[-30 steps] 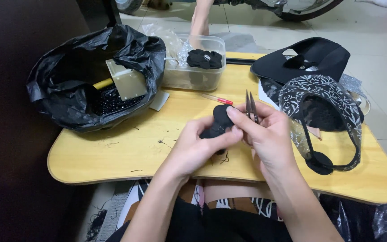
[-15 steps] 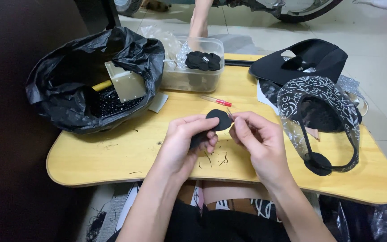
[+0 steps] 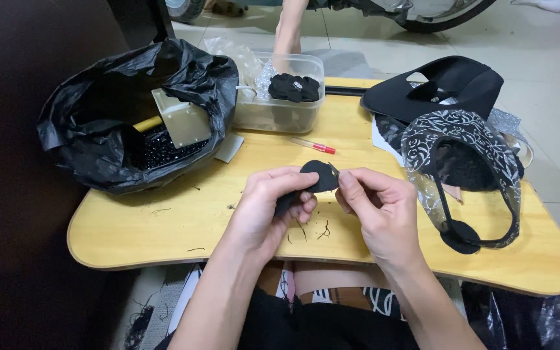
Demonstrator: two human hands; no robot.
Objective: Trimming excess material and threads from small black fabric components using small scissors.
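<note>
Lowered slightly, black fabric piece (image 3: 315, 179) (round) sits between left hand (image 3: 273, 207) and right hand (image 3: 380, 214).

Low wooden lap table (image 3: 163, 227) with rounded corners, pale yellow top, sitting over a light tiled floor (image 3: 552, 45). Dark brown wall or cabinet panel (image 3: 14, 129) fills the left side, near black in shadow. Tyre of a wheel (image 3: 448, 13) at the top edge on the tiles; even indoor light, soft glare on the floor.

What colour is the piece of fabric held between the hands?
Black; the fabric piece shows clearly in the head view.
</note>
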